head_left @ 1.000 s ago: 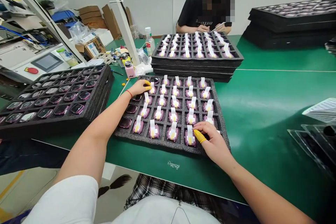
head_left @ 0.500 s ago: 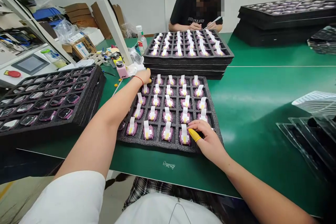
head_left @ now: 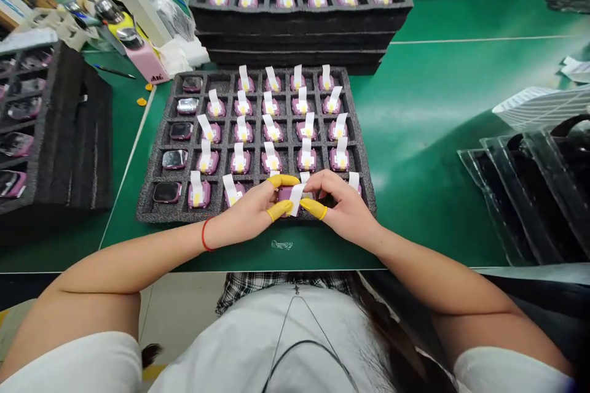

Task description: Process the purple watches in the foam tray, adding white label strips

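A purple smartwatch body (head_left: 285,192) is gripped between the thumb and index finger of my left hand (head_left: 246,214), both in yellow finger cots. Across it lies a white paper strip (head_left: 295,201), whose upper right edge my right hand (head_left: 350,212) pinches; its thumb wears a yellow cot. Both hands are over the front row of a black foam tray (head_left: 154,214). Most compartments hold purple watch bodies with white strips standing up. Dark-screened watches (head_left: 174,159) fill the left column. My fingers partly hide the front row.
Behind stands a stack of foam trays (head_left: 295,31) with more strip-tagged watches. Another tray stack (head_left: 87,129) is at the left. A pink bottle (head_left: 150,62), a pen (head_left: 114,72) and two orange bits lie back left. Clear plastic trays (head_left: 520,196) sit at the right.
My left hand has come back from the tray's far left corner to the front, and now holds a watch body. My right hand has met it there. The view has tilted down.
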Demonstrator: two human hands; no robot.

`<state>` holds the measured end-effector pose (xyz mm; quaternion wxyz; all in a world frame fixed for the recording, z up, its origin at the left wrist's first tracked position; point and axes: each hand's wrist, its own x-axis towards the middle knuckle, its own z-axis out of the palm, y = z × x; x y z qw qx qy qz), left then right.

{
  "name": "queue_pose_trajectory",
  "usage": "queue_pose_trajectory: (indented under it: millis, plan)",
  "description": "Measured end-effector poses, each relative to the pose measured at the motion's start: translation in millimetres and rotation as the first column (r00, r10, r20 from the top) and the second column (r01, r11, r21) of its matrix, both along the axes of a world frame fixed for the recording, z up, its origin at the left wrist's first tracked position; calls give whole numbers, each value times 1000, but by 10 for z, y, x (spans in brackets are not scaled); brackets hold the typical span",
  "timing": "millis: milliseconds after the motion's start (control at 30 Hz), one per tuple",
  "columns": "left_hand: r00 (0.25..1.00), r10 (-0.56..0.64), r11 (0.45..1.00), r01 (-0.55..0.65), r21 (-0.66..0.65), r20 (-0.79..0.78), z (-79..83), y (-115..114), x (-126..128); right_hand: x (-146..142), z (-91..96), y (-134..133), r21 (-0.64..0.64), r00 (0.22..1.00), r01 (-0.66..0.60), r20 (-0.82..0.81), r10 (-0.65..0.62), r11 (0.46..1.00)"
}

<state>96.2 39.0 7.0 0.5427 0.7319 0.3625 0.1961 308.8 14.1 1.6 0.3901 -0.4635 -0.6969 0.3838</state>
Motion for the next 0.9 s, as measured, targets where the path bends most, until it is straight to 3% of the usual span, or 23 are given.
queue_pose_trajectory:
  millis: [133, 200, 300, 400, 467, 533, 633, 733, 900]
  plan:
    - [994, 39, 969, -13, 246, -102, -120, -87, -1, -59, -10, -21, -23, 1000, 14, -25, -14, 1000]
    - [994, 45, 952, -13, 307, -98, -141, -94, -1, -74, -15, -30, -57, 1000, 16, -25, -17, 998]
    - [999, 45, 964, -35, 265, -30, -142, -116, 11, -74, -20, -40, -24, 999, -20, -36, 19, 999]
    - [999, 32, 973, -31, 227, -2, -126, -113, 22, -52, -30, -30, 168, 996, -82, -5, 84, 982]
    - [999, 22, 974, -27, 223, 26, -117, -89, 24, -30, -39, -11, 360, 988, -149, 85, 126, 921]
    - [997, 32, 981, -44, 191, 64, -113, -58, 27, -3, -47, 13, 514, 969, -227, 200, 142, 827]
    - [991, 84, 992, -93, 82, 105, -111, -29, 34, 41, -46, 39, 582, 936, -310, 326, 133, 751]
    - [987, 95, 994, -102, 46, 128, -111, -31, 39, 73, -18, 45, 530, 908, -357, 392, 152, 769]
    - [994, 68, 973, -85, 214, 85, -112, -57, 38, 86, 58, 15, 398, 910, -358, 353, 219, 845]
